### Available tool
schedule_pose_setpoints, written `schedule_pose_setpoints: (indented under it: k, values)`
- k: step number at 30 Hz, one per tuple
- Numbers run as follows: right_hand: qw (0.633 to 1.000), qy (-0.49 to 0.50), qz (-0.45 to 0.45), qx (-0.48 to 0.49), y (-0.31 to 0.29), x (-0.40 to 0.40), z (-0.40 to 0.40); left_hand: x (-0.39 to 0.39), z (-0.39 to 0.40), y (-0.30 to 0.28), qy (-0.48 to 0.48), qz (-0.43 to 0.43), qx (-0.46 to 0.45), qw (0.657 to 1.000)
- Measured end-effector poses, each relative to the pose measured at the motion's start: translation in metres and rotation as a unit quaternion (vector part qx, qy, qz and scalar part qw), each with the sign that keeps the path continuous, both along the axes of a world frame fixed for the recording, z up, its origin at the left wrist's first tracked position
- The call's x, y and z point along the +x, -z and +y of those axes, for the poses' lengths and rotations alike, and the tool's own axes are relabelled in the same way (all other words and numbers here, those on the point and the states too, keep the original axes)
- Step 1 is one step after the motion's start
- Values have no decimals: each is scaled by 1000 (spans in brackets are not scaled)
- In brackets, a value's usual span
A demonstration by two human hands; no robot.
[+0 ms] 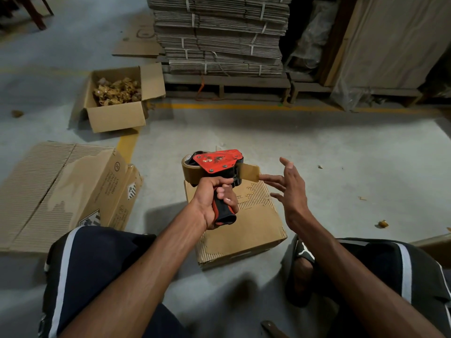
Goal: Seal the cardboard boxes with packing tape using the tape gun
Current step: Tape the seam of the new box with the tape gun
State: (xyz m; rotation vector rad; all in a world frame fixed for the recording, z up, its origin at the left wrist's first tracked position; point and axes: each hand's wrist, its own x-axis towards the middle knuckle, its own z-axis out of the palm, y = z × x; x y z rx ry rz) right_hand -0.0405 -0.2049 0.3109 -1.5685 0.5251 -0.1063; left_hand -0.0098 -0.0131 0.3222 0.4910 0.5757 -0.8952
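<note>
My left hand grips the black and red handle of a red tape gun, held above a small closed cardboard box on the floor between my knees. A roll of brown tape sits in the gun, and a short loose tab of tape sticks out to the right. My right hand is beside it with spread, straight fingers, one fingertip touching the tab's end. The box's top paper layer is torn, showing the corrugation.
An open box of crumpled brown tape scraps stands at the back left. Flattened cartons lie on the left floor. A pallet of bundled flat cardboard rises behind, past a yellow floor line.
</note>
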Motion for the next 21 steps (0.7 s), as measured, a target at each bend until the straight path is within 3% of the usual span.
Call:
schedule_pose_setpoints:
  k: [9,15,21]
  values:
    - [996,84,-9,-20,1,1,-1,-9,-6,-15,107,-56,53,991]
    - [992,127,17,-17,-1,2,-11,-10,-7,-14,120,-85,97,984]
    - [990,-2,142,-7,-1,-3,-16,-7,-3,-18,135,-129,171,967]
